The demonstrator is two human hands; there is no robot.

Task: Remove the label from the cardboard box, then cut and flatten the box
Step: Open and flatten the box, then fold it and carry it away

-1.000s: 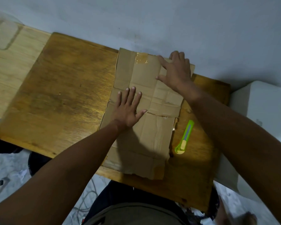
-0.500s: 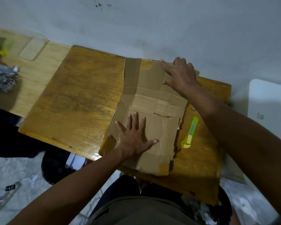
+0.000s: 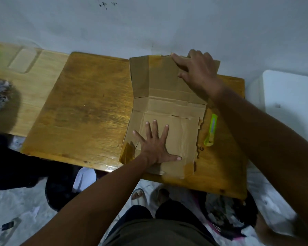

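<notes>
Cardboard box point(image 3: 167, 110) lies cut open under the left hand point(image 3: 156, 148) and right hand point(image 3: 197, 73), both spread flat, gripping nothing; creased panels may spring up, or nudge the cutter point(image 3: 212, 129) off the table point(image 3: 82, 110)

I'm in a plain home room: worn wooden surface point(image 3: 82, 107) against a bare wall point(image 3: 149, 23), my sandals point(image 3: 138, 194) at 6 o'clock on a littered floor point(image 3: 16, 201).

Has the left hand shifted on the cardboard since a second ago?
Yes. The left hand has slid toward the person's end of the flattened cardboard, from around the middle crease to the near panel, judged against the green cutter beside it.
</notes>
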